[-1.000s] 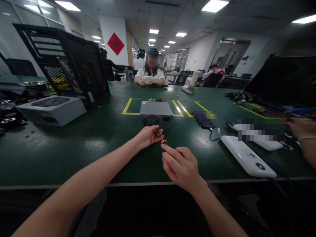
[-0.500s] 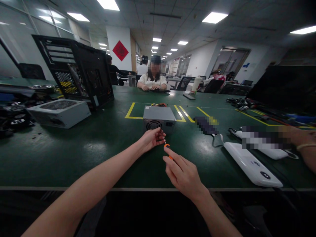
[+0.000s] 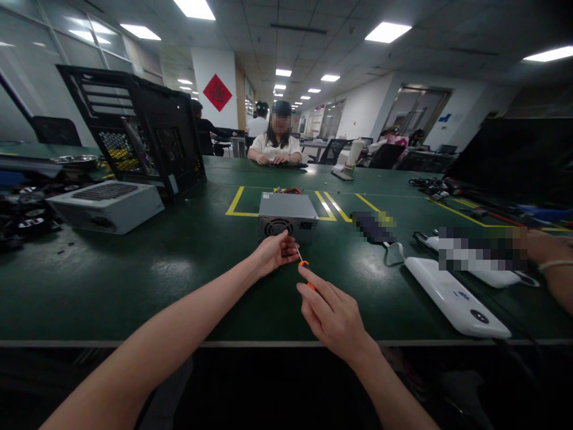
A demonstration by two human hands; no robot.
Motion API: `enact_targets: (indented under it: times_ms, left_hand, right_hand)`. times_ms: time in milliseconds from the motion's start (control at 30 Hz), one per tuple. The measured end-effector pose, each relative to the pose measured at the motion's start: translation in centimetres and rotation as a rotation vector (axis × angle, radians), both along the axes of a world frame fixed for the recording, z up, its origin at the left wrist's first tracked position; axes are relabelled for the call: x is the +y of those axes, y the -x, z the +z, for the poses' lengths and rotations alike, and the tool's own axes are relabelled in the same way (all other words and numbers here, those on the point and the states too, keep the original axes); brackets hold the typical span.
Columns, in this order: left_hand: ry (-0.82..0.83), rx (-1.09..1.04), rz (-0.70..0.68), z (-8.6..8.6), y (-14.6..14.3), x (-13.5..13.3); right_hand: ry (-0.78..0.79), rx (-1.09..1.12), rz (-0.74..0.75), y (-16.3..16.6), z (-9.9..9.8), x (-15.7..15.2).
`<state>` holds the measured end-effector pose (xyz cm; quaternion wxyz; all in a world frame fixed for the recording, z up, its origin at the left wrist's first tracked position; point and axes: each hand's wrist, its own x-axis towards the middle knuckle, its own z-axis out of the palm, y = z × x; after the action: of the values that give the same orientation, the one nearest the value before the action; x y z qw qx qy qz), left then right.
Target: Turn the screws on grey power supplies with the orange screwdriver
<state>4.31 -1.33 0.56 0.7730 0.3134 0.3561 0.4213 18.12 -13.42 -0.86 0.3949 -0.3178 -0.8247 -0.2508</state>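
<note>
A grey computer power supply (image 3: 289, 206) sits on the green table in front of me, its fan grille and power socket facing me. My right hand (image 3: 333, 310) grips a screwdriver (image 3: 304, 265) with an orange and dark handle. The thin shaft points up and away, its tip beside the fingers of my left hand. My left hand (image 3: 276, 252) is curled in front of the fan grille, thumb and forefinger close together at the lower edge of the power supply. Whatever those fingers may hold is too small to make out.
A black computer case (image 3: 143, 131) and a second power supply (image 3: 107, 206) stand at the left. White power banks (image 3: 456, 298) lie at the right, near another person's hand (image 3: 541, 251). Someone sits across the table (image 3: 170, 298). A white bottle (image 3: 355, 155) stands farther back.
My left thumb and forefinger have shifted slightly left. The screwdriver and power supply stay in almost the same place; the whole view has moved very slightly.
</note>
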Motion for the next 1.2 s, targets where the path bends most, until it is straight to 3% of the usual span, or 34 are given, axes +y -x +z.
enact_targets:
  times_ms: [167, 500, 900, 1200]
  left_hand:
    - [-0.054, 0.046, 0.019, -0.2, 0.0, 0.0]
    - [-0.206, 0.189, -0.038, -0.7, 0.2, -0.1]
    - [-0.195, 0.229, -0.027, -0.1, 0.0, -0.7]
    - [-0.210, 0.205, -0.048, -0.7, 0.2, -0.3]
  right_hand:
    - [-0.001, 0.036, -0.029, -0.9, 0.3, 0.5]
    - [-0.033, -0.092, -0.094, -4.6, 1.0, 2.5]
    - [-0.030, -0.061, -0.112, -4.8, 0.5, 2.7]
    - [-0.011, -0.065, -0.118, -4.6, 0.5, 2.9]
